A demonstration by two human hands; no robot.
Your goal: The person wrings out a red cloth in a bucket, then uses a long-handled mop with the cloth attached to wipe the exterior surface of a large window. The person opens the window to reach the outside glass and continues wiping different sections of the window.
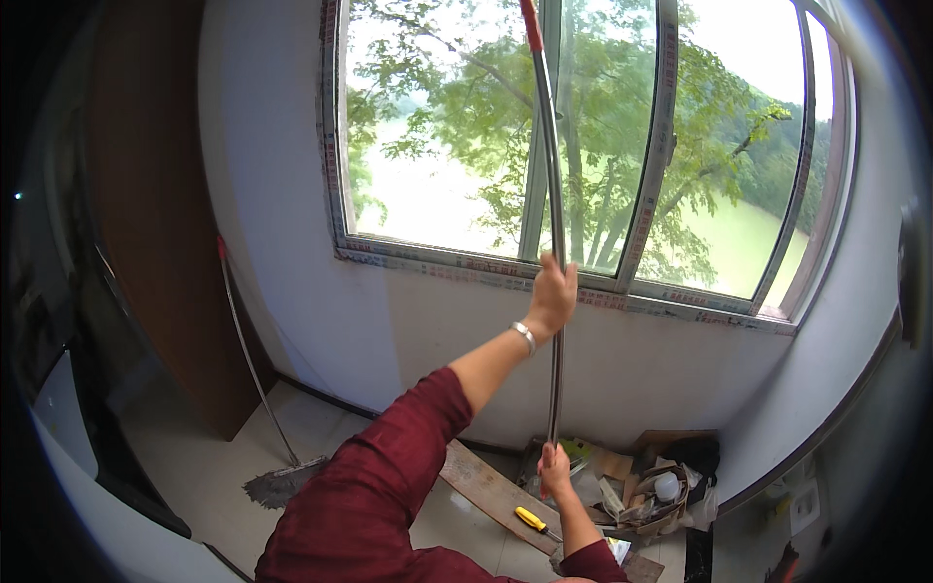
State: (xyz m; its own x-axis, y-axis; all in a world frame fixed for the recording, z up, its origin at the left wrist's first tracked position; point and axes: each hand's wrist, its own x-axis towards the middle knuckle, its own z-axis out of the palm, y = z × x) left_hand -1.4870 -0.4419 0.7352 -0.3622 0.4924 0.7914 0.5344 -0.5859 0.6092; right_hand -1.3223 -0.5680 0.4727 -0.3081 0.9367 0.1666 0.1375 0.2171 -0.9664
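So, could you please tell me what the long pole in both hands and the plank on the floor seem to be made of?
Long silver pole: probably polished metal, since it glints; its red upper section looks plastic-coated. Pale flat plank: likely bare wood, matte and grainy.

The long shiny metal pole with a red upper section (550, 194) ran off the top edge of the view, so its upper end was cut off. Its lower end was hidden behind the right hand (555, 469), and how that grip closed round it was hard to tell. The left hand (551, 294) covered the pole where it wrapped it. The heap of cardboard, bags and small containers (651, 486) under the window was too jumbled and small to sort out. The yellow-handled tool (531, 520) on the floor had its working end too small to identify
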